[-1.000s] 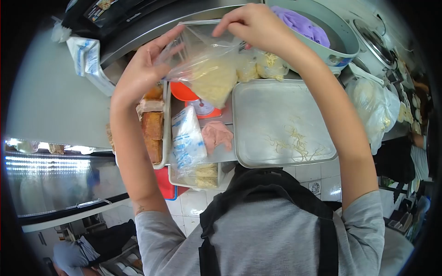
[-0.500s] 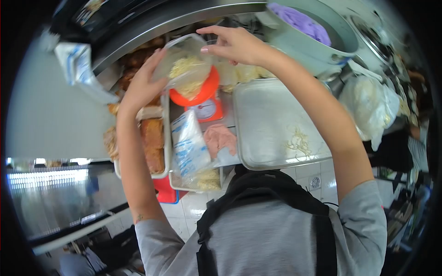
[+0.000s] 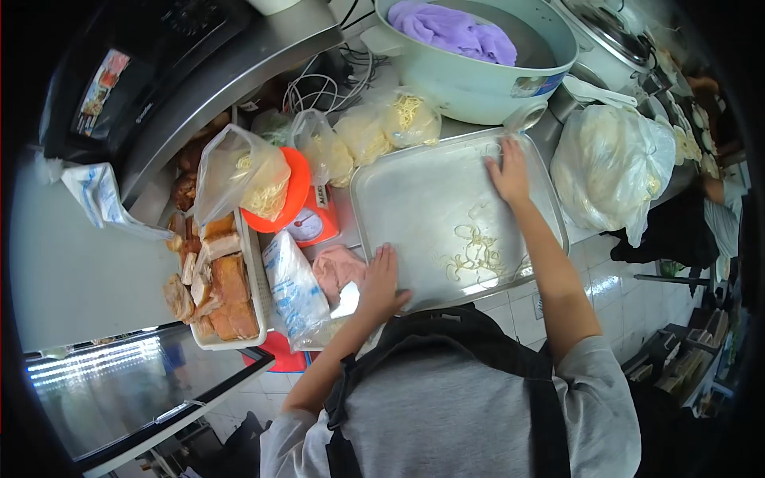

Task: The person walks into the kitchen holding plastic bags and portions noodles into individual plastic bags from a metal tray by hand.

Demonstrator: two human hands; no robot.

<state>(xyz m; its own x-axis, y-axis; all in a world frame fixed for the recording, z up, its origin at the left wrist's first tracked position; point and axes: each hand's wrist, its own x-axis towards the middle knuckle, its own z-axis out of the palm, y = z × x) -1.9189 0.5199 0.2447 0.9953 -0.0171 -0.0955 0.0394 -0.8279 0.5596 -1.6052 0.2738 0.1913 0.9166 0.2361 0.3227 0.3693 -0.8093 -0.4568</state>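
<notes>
My left hand point(image 3: 382, 285) lies open at the near left edge of a shallow metal tray point(image 3: 406, 199), fingers stretched out. Over the tray's far right part is my right hand point(image 3: 511, 171), also open, its fingertips near the far rim; neither hand holds anything. A few loose noodle strands point(image 3: 476, 252) are scattered on the tray's near right part. To the left, an open clear plastic bag with noodles point(image 3: 265, 195) rests on the orange pan point(image 3: 298, 177) of a kitchen scale point(image 3: 319, 225).
Several bagged noodle portions point(image 3: 362, 131) stand behind the tray. A white basket point(image 3: 256, 291) with roasted meat pieces point(image 3: 231, 279) is at left, beside a packet of plastic bags point(image 3: 293, 279) and a pink cloth point(image 3: 338, 269). A large pot point(image 3: 446, 92) and a full plastic bag point(image 3: 610, 171) stand at right.
Both hands have let go of the noodle bag, which now sits on the scale. They have come down and right to the metal tray, and the view has shifted.
</notes>
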